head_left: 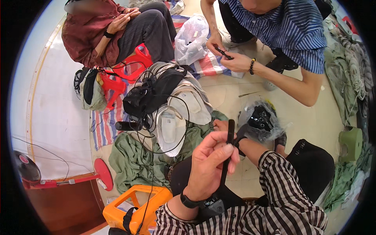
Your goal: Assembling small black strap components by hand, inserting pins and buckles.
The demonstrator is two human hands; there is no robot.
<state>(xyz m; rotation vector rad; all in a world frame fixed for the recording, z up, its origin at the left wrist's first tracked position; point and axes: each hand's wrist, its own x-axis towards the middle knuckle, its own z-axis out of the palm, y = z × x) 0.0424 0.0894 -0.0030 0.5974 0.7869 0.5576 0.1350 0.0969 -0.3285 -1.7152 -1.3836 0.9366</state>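
Observation:
My left hand [213, 156] is closed on a narrow black strap [225, 170], pinched between thumb and fingers. One end of the strap stands up above the fingers; the other runs down toward my lap. Behind it, my right hand [222, 125] shows only in part, its fingers mostly hidden by the left hand and the strap. Both wrists wear black bands, and a small black device [213, 207] sits at the left one. Just beyond the right hand, a clear plastic bag [260, 119] with black pieces in it lies on the floor.
Ahead lie pale sole-shaped pieces [169, 129], a black mesh bag [156, 92] with cables and green cloth [131, 158]. An orange stool [137, 192] stands at near left. A co-worker [284, 35] in blue stripes handles a small black piece; another person [90, 35] sits at far left.

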